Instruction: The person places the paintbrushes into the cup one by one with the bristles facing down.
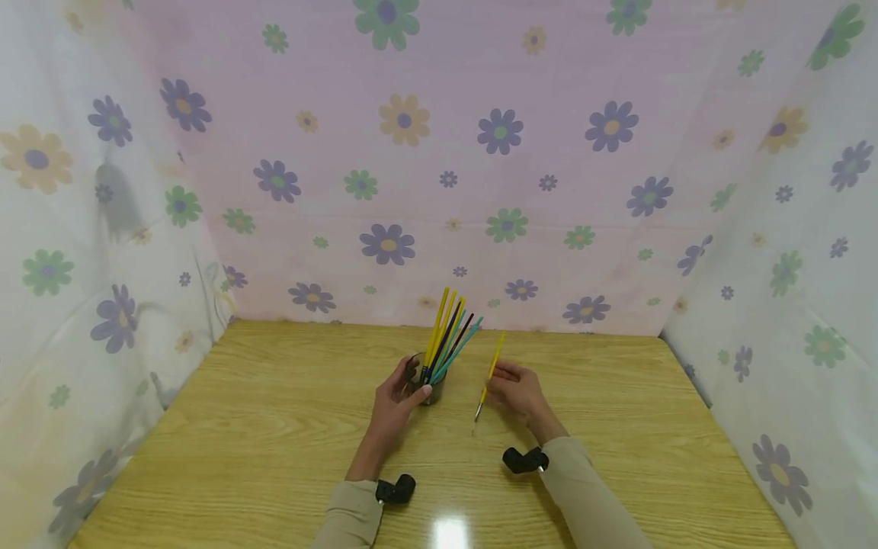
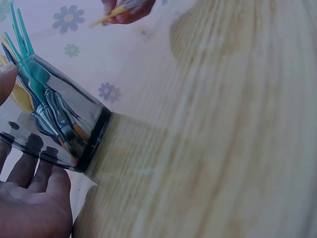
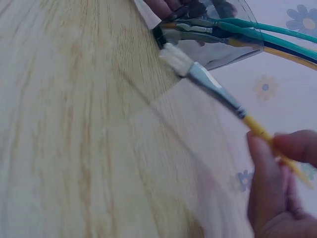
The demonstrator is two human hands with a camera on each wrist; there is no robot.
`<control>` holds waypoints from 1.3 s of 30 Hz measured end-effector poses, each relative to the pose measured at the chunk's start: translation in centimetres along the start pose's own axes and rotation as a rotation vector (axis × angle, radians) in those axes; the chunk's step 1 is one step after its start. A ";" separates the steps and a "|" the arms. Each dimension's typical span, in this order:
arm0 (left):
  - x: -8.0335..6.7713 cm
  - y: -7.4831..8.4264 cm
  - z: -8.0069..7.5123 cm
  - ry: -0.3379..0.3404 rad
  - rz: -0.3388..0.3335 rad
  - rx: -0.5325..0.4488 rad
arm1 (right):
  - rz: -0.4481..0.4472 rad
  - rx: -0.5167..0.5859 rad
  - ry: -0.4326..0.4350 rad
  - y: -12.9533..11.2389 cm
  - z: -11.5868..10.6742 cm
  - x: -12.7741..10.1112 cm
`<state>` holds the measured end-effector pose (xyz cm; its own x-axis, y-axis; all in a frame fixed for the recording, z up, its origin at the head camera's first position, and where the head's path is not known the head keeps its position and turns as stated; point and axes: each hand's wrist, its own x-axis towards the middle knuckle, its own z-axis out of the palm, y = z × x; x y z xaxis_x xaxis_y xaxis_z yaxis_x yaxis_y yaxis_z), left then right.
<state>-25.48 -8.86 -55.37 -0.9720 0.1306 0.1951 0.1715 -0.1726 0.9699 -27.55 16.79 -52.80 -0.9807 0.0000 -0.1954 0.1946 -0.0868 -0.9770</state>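
My left hand (image 1: 394, 409) holds a clear glass cup (image 1: 436, 393), its thumb on the near side and its fingers around the far side. Several paintbrushes (image 1: 437, 328) lean to the right in the cup, bristles down, with yellow, teal and dark handles. Between the thumb and fingers of my right hand (image 1: 519, 392) is a yellow-handled paintbrush (image 3: 213, 87), pinched by the handle. Its pale flat bristles point down toward the table, and a silver ferrule shows. In the head view this brush is a short way right of the cup.
Under both hands lies a wood-grain table (image 1: 274, 435). A flowered cloth (image 1: 439, 191) hangs behind it and along both sides. Each wrist carries a small black camera, such as the one on the right wrist (image 1: 525, 460).
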 end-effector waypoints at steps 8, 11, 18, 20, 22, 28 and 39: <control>0.1 0.2 -0.1 -0.003 -0.007 0.000 | -0.134 0.211 -0.017 -0.4 0.9 0.2; 0.1 0.2 -0.1 -0.002 -0.007 -0.001 | -0.179 0.266 -0.003 -1.0 1.4 -0.1; 0.3 0.3 -0.1 0.005 -0.011 0.011 | -0.267 0.377 0.009 -2.9 2.8 -1.0; 0.3 0.4 -0.1 0.007 -0.013 0.013 | -0.287 0.405 0.020 -3.3 3.3 -1.1; 0.3 0.4 -0.1 0.008 -0.016 0.016 | -0.314 0.421 0.033 -3.7 3.7 -1.2; 0.2 0.3 -0.1 0.014 -0.032 0.006 | -0.378 0.498 0.060 -4.2 4.9 -1.1; -0.1 0.2 0.1 0.018 -0.035 0.032 | -0.456 0.544 0.097 -4.0 6.3 -1.3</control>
<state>-25.37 -8.82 -55.15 -0.9801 0.1185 0.1591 0.1426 -0.1369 0.9803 -27.21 10.85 -48.07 -0.9516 0.2413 0.1906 -0.2949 -0.5411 -0.7876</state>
